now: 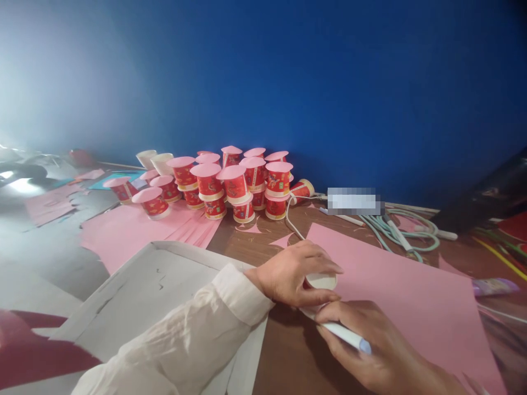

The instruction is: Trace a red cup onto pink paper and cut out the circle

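My left hand [294, 274] is closed over an upturned paper cup [321, 282] and presses it down on a pink paper sheet [403, 296]. My right hand [370, 343] sits just in front of the cup and grips a white pen [346, 336] with a pale blue end, its tip hidden at the cup's base. A white sleeve [193, 340] covers my left arm.
Several red paper cups [230, 184] topped with pink paper discs crowd the back of the brown table, next to two plain white cups [156, 161]. More pink sheets [135, 227] lie at left, a grey tray [152, 285] near me, green cables [405, 227] at right. Blue wall [288, 82] behind.
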A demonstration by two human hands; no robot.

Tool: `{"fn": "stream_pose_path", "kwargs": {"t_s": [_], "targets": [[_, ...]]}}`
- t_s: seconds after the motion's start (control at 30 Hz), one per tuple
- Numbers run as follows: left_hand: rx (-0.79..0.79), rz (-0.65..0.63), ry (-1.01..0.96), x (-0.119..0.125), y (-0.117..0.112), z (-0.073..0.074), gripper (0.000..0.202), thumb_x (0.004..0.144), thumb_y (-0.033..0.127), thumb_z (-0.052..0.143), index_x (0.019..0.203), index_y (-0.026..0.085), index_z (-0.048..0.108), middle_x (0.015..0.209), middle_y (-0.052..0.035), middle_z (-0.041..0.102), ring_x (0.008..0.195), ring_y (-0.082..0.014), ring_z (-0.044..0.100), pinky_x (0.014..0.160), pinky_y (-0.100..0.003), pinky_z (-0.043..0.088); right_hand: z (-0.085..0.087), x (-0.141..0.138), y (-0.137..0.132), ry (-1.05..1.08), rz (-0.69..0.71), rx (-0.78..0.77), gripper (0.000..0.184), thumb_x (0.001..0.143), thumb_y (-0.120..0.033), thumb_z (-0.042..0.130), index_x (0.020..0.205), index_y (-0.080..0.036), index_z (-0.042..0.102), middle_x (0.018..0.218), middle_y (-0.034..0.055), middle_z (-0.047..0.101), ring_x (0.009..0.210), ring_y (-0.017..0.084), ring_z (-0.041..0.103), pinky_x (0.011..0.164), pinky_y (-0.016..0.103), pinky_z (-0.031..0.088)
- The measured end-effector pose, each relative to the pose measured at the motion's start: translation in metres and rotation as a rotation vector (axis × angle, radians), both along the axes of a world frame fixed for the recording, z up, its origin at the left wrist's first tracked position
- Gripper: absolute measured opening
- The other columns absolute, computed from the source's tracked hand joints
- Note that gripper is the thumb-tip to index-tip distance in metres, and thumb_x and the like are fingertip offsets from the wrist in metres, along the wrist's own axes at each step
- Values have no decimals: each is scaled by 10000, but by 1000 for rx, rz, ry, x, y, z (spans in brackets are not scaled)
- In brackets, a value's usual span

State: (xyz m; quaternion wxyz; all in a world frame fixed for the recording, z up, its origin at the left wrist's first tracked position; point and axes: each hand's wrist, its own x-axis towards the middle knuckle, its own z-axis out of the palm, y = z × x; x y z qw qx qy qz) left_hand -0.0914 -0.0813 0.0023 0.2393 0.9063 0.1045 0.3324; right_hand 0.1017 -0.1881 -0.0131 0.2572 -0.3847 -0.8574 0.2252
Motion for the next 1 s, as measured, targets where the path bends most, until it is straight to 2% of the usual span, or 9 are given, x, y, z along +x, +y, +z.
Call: {"fn": "stream_pose_path", "kwargs": {"t_s": [0.3,0.47,0.63,1.0], "targets": [[20,-14,75,-1,-3,6,458,898,425,577,1208,96,652,1069,-146,685,1028,-221,613,979,-360,447,3,-7,0,-139,43,3,106,961,-224,457,909,-226,549,758,-8,650,603,116,546,591,233,390],[12,1,89,0,-3,7,455,898,432,572,1214,114,649,1072,-139,684,1032,-222,610,984,-365,446,5,-9,-1,-95,23,-8,111,985,-232,442,985,-231,553,845,-3,688,660,118,588,628,235,393],[8,10,97,0,-4,7,446,894,426,577,1205,116,653,1072,-141,686,1030,-225,615,991,-364,442,5,-12,0,-105,35,-42,130,997,-244,417,931,-228,528,824,-10,670,624,111,545,588,236,365],[-4,17,81,1,-4,6,441,891,442,569,1203,142,654,1073,-138,688,1034,-231,620,982,-375,451,3,-10,1,-107,9,-140,121,1005,-258,405,1009,-243,525,895,-21,683,716,125,605,638,254,391]]}}
